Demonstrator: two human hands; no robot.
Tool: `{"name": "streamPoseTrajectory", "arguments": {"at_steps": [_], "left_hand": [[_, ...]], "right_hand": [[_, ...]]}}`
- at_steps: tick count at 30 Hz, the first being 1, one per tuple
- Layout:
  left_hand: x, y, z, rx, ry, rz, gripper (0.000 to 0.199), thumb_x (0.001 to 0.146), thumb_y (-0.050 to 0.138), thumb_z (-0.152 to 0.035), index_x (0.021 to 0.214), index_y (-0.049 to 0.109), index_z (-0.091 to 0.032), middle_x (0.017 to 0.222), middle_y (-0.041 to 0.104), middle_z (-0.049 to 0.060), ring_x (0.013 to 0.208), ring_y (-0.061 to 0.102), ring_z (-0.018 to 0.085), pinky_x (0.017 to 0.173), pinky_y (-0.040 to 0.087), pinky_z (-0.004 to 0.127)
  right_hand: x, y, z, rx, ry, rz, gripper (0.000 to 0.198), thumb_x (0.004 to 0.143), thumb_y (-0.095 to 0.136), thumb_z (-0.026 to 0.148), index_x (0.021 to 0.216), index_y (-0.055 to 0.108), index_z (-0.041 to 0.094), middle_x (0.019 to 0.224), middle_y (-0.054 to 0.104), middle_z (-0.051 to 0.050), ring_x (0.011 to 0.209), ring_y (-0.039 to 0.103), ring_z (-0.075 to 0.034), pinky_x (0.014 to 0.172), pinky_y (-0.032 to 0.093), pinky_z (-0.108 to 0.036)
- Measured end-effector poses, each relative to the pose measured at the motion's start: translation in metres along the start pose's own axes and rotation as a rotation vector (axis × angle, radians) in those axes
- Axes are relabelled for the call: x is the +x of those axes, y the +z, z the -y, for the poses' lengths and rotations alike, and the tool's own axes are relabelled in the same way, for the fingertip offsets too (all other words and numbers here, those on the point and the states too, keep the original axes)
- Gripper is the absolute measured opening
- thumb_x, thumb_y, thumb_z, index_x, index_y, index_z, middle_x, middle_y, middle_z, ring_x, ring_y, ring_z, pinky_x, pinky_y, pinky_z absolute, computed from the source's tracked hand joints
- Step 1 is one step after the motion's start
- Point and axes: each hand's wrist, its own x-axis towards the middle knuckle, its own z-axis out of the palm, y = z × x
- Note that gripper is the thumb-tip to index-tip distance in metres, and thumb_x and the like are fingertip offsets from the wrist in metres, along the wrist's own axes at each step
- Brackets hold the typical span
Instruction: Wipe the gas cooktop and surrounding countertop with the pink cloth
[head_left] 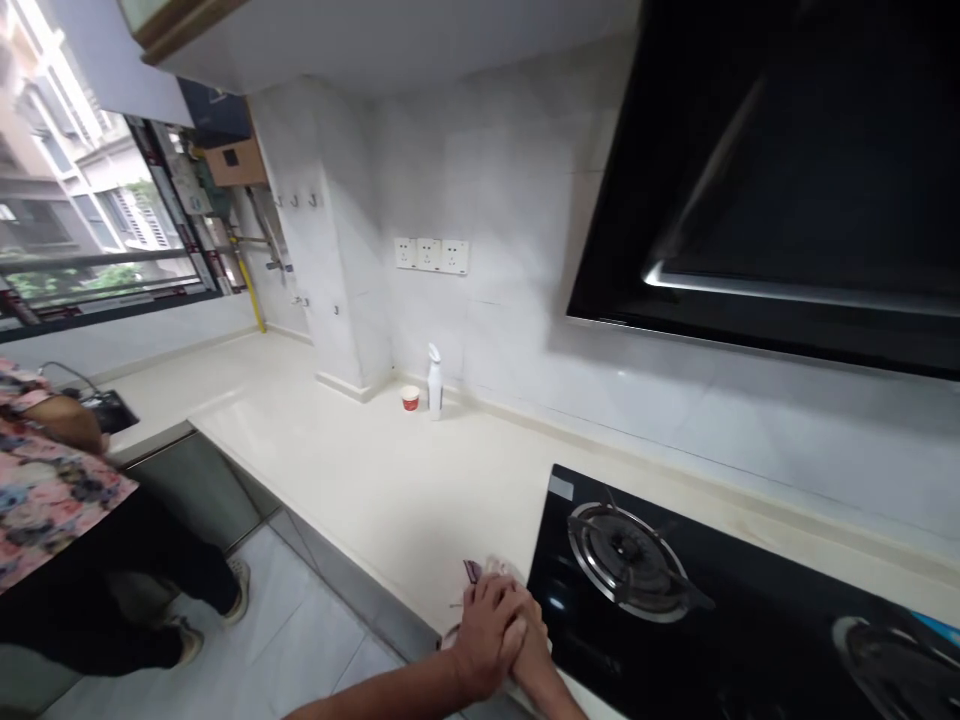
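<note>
My left hand (491,638) lies on top of my right hand (534,640), its fingers curled over the back of it. Beneath them, a pale cloth (504,568) with a dark reddish patch is bunched against the counter (360,480), and my right hand presses on it. Most of the cloth and the right fingers are hidden under my hands. Just right of them is the edge of the black gas stove (559,550).
A white spray bottle (435,382) and a small red-and-white tub (410,398) stand by the wall. A metal-ringed burner (630,560) sits on the stove below a black range hood (787,180). At left, a person in a floral top (52,480) stands by the sink (112,412).
</note>
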Motion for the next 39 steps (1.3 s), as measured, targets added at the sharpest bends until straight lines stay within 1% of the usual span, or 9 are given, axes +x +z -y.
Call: {"name": "streamPoseTrajectory", "arguments": {"at_steps": [3, 6, 8, 12, 16, 22, 31, 36, 39], "left_hand": [[-0.001, -0.01, 0.019, -0.002, -0.042, 0.056, 0.053, 0.098, 0.042, -0.049, 0.145, 0.045, -0.026, 0.144, 0.052, 0.01, 0.134, 0.045, 0.026, 0.114, 0.036, 0.048], [-0.013, -0.015, 0.045, 0.031, -0.067, 0.172, 0.069, 0.092, 0.049, -0.059, 0.151, 0.038, -0.024, 0.155, 0.042, 0.014, 0.141, 0.04, 0.03, 0.115, 0.034, 0.048], [-0.023, -0.013, 0.057, 0.058, -0.086, 0.226, 0.073, 0.087, 0.055, -0.063, 0.149, 0.041, -0.026, 0.159, 0.036, 0.015, 0.144, 0.036, 0.034, 0.115, 0.034, 0.05], [-0.036, 0.001, 0.065, 0.113, -0.162, 0.159, 0.071, 0.083, 0.055, -0.071, 0.145, 0.047, -0.036, 0.167, 0.018, 0.009, 0.15, 0.021, 0.042, 0.115, 0.027, 0.06], [-0.04, 0.017, 0.071, 0.142, -0.125, 0.2, 0.076, 0.082, 0.054, -0.073, 0.148, 0.042, -0.038, 0.168, 0.007, 0.01, 0.151, 0.017, 0.045, 0.114, 0.025, 0.065], [-0.027, 0.042, 0.079, 0.106, -0.086, 0.183, 0.083, 0.075, 0.059, -0.077, 0.148, 0.043, -0.04, 0.167, 0.012, 0.012, 0.15, 0.016, 0.049, 0.112, 0.022, 0.073], [0.012, 0.058, 0.093, 0.111, 0.014, 0.205, 0.095, 0.063, 0.071, -0.077, 0.145, 0.048, -0.037, 0.164, 0.023, 0.016, 0.146, 0.022, 0.055, 0.106, 0.023, 0.079], [0.068, 0.047, 0.101, 0.205, 0.062, -0.012, 0.07, 0.075, 0.071, -0.057, 0.14, 0.054, -0.035, 0.161, 0.034, 0.012, 0.146, 0.03, 0.043, 0.113, 0.026, 0.064], [0.117, 0.045, 0.098, 0.275, 0.017, -0.02, 0.063, 0.079, 0.067, -0.053, 0.137, 0.057, -0.031, 0.154, 0.044, 0.013, 0.14, 0.039, 0.04, 0.111, 0.029, 0.059]], "right_hand": [[0.015, -0.018, -0.004, 0.059, -0.045, 0.083, 0.046, 0.091, 0.044, 0.052, 0.113, 0.07, 0.021, 0.116, 0.069, -0.009, 0.109, 0.064, -0.023, 0.095, 0.052, -0.034], [0.026, -0.033, -0.035, 0.078, 0.004, 0.028, 0.052, 0.09, 0.041, 0.058, 0.11, 0.07, 0.02, 0.126, 0.064, -0.013, 0.118, 0.061, -0.025, 0.106, 0.048, -0.038], [0.032, -0.036, -0.064, -0.019, 0.038, -0.062, 0.056, 0.09, 0.038, 0.06, 0.108, 0.07, 0.018, 0.131, 0.062, -0.016, 0.123, 0.058, -0.028, 0.11, 0.044, -0.044], [0.03, -0.024, -0.119, -0.351, -0.072, -0.122, 0.064, 0.089, 0.032, 0.057, 0.118, 0.067, 0.012, 0.134, 0.061, -0.018, 0.134, 0.049, -0.035, 0.113, 0.037, -0.055], [0.021, -0.012, -0.144, -0.571, -0.182, -0.136, 0.065, 0.09, 0.032, 0.057, 0.127, 0.065, 0.014, 0.141, 0.058, -0.015, 0.137, 0.047, -0.035, 0.11, 0.039, -0.054], [0.022, -0.008, -0.141, -0.673, -0.207, -0.163, 0.063, 0.092, 0.036, 0.06, 0.131, 0.065, 0.02, 0.146, 0.055, -0.011, 0.139, 0.045, -0.032, 0.11, 0.039, -0.05], [0.028, -0.016, -0.106, -0.786, -0.196, -0.148, 0.045, 0.098, 0.042, 0.043, 0.133, 0.064, 0.026, 0.145, 0.056, -0.006, 0.135, 0.051, -0.026, 0.108, 0.044, -0.045], [0.028, -0.017, -0.09, -0.788, -0.168, -0.136, 0.044, 0.097, 0.044, 0.037, 0.135, 0.062, 0.026, 0.147, 0.054, -0.006, 0.138, 0.048, -0.028, 0.109, 0.043, -0.046], [0.027, -0.017, -0.086, -0.781, -0.152, -0.144, 0.043, 0.097, 0.046, 0.036, 0.135, 0.063, 0.026, 0.148, 0.053, -0.006, 0.138, 0.047, -0.028, 0.109, 0.043, -0.047]]}}
